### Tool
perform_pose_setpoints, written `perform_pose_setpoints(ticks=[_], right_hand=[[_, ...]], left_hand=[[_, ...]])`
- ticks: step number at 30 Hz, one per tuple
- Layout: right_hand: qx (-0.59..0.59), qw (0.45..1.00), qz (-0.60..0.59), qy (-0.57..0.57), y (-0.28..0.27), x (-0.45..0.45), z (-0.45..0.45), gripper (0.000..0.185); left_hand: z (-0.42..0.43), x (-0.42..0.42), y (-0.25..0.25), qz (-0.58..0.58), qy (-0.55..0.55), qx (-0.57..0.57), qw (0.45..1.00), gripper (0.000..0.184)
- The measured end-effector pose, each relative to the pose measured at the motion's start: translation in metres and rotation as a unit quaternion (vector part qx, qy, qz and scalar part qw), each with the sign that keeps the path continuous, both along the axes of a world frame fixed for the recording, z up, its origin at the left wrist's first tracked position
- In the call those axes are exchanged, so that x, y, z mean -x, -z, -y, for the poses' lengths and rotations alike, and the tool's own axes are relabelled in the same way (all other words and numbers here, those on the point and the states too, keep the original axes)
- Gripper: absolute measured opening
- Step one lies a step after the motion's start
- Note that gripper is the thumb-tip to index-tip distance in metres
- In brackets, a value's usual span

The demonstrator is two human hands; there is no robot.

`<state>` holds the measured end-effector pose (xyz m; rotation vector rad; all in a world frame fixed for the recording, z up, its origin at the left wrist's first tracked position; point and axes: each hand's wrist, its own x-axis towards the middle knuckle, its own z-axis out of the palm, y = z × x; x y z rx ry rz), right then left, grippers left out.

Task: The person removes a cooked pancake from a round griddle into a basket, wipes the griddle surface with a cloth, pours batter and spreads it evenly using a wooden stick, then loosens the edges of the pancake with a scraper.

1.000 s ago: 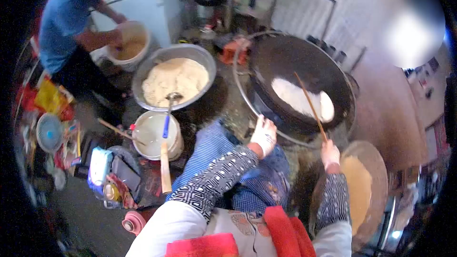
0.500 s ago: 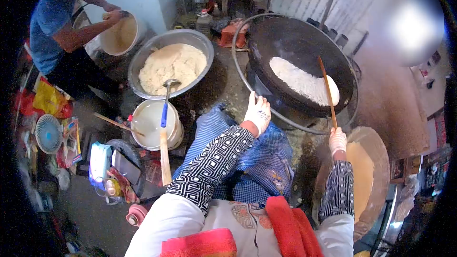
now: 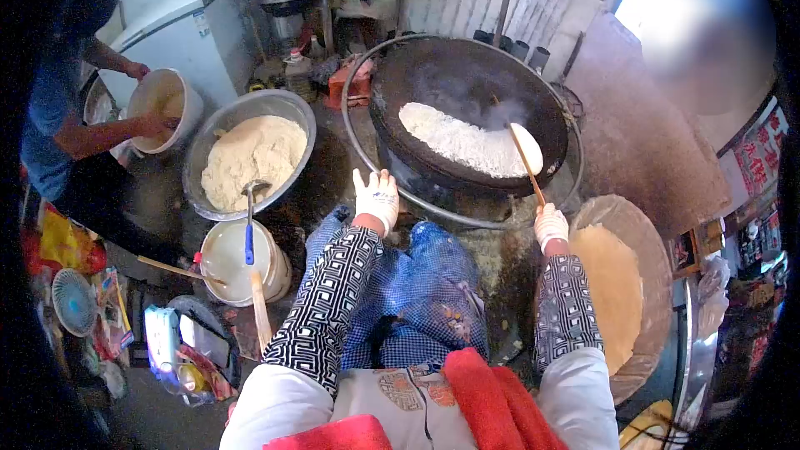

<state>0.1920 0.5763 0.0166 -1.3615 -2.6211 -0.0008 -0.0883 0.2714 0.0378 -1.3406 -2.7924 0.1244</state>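
Note:
My right hand [image 3: 551, 227], in a white glove, grips the lower end of a thin wooden stick [image 3: 527, 160]. The stick reaches over a large dark griddle [image 3: 433, 75] and crosses the right part of a white strip of batter [image 3: 457, 142], beside its smooth rounded end. Faint steam rises there. My left hand [image 3: 377, 198], also gloved, has its fingers spread beside the metal ring [image 3: 350, 129] around the griddle and holds nothing. Right of my right arm, a round tray [image 3: 654, 317] bears a flat tan sheet [image 3: 607, 292].
A metal basin [image 3: 307, 108] of pale dough stands left of the griddle. Below it is a white bucket [image 3: 279, 271] with a blue-handled ladle [image 3: 249, 242] across it. At the far left a person in blue [image 3: 50, 125] reaches into another bucket [image 3: 190, 108].
The view has swung, so the griddle appears further left. The stick has tilted leftwards over the batter. My left hand's fingers are spread wider. The other person's hands have moved apart at the bucket.

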Motion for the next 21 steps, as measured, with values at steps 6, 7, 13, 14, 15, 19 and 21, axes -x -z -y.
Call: perform_pose_setpoints(ticks=[6,7,13,14,15,19,21], right_hand=[[0.083,0.991,0.057,-0.089,-0.028,-0.005,0.072,0.032],[0.074,0.995,0.04,-0.049,-0.023,-0.01,0.054,0.032],[0.013,0.998,0.046,-0.029,-0.003,-0.002,0.013,0.035],[-0.003,0.998,0.052,-0.035,-0.001,-0.002,0.013,0.033],[-0.016,0.998,0.058,-0.035,0.006,-0.007,0.015,0.031],[0.037,0.999,0.011,0.005,-0.028,0.007,0.019,0.032],[0.055,0.998,0.025,-0.009,-0.025,0.015,0.021,0.034]], left_hand=[[-0.009,-0.034,0.004,-0.038,0.039,-0.188,0.981,0.034],[-0.014,-0.053,-0.005,-0.016,0.066,-0.142,0.988,0.039],[-0.021,-0.07,0.031,-0.052,0.096,-0.111,0.988,0.044],[-0.018,-0.068,0.024,-0.058,0.093,-0.1,0.989,0.045],[-0.014,-0.067,0.019,-0.063,0.094,-0.088,0.99,0.045],[-0.016,-0.054,0.012,-0.048,0.085,-0.054,0.994,0.043],[-0.014,-0.05,0.006,-0.033,0.077,-0.056,0.995,0.04]])
